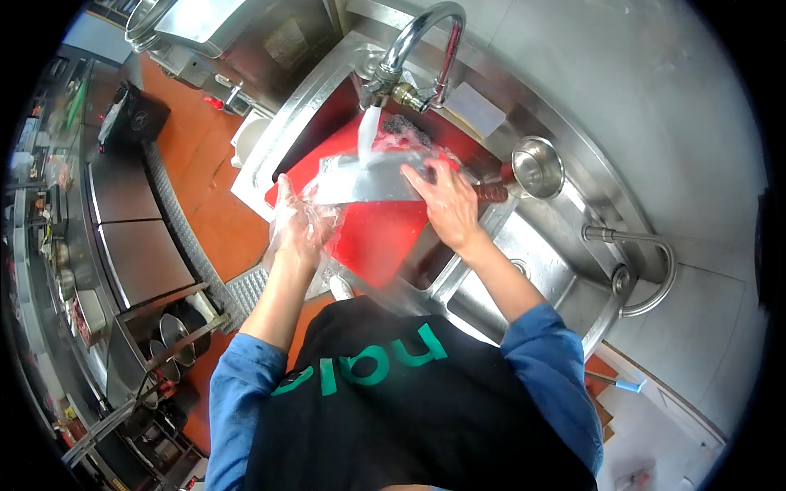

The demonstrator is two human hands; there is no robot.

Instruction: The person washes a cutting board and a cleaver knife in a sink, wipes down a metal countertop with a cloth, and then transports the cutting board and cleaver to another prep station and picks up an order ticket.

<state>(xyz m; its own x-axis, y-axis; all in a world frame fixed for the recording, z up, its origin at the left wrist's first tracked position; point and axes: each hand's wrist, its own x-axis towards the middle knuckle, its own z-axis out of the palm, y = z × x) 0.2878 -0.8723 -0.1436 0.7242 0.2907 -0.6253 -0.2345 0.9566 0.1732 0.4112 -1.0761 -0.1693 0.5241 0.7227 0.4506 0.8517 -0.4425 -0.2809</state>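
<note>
A wide cleaver point(368, 180) is held flat over the sink, its brown handle pointing right. My right hand point(450, 200) is closed on it where blade and handle meet, with fingers resting on the blade. My left hand point(304, 225) is beside the blade's left end with its fingers apart. Something clear and shiny, water or thin plastic, covers that hand; I cannot tell which. Water point(368, 135) pours from the faucet point(426, 24) onto the blade. Under the cleaver, a large red cutting board point(381, 241) leans in the sink.
A dark scrubber point(403, 129) lies amid suds behind the blade. On the steel ledge stand a metal pot point(537, 168) and a pale block point(475, 110). A second basin point(512, 245) and curved pipe point(655, 245) are at right. Steel counters point(135, 262) line the left.
</note>
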